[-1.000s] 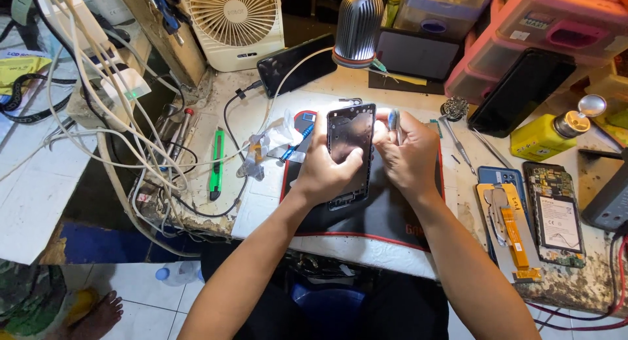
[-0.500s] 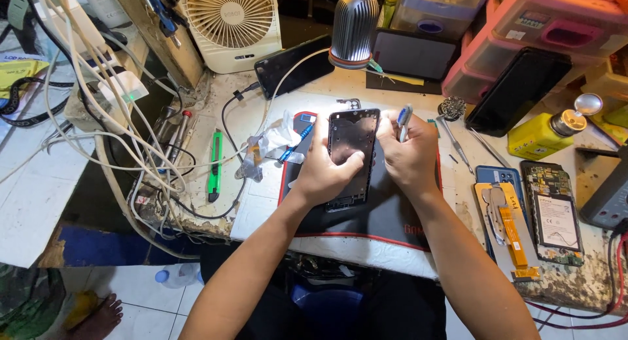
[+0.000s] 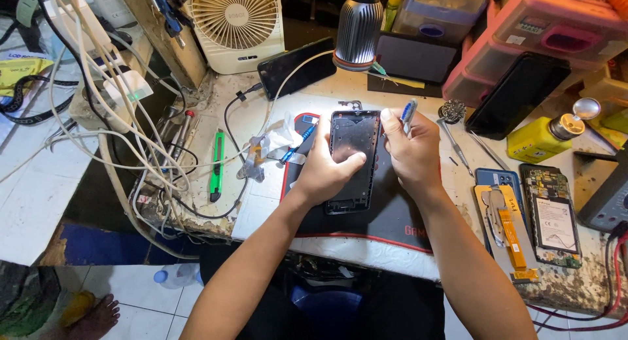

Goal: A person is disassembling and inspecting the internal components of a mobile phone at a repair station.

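A black phone frame (image 3: pixel 354 158) lies flat on a dark work mat (image 3: pixel 386 216) in the middle of the bench. My left hand (image 3: pixel 325 167) grips its left edge, with the thumb pressed onto its inner face. My right hand (image 3: pixel 411 150) rests against the frame's right edge and pinches a small blue-handled tool (image 3: pixel 408 111) that points up and away. A lamp head (image 3: pixel 358 27) hangs just above the frame.
A green utility knife (image 3: pixel 216 164), screwdrivers (image 3: pixel 181 125) and tangled white cables (image 3: pixel 111 111) lie left. A white fan (image 3: pixel 239 23) and a black phone (image 3: pixel 296 67) stand behind. Tweezers (image 3: pixel 451 144), a yellow bottle (image 3: pixel 545 135), opened phones with a circuit board (image 3: pixel 526 216) and pink boxes (image 3: pixel 543 39) sit right.
The phone frame has gone from being held up off the mat to lying flat on it. My right hand has shifted to its right edge with the tool now raised.
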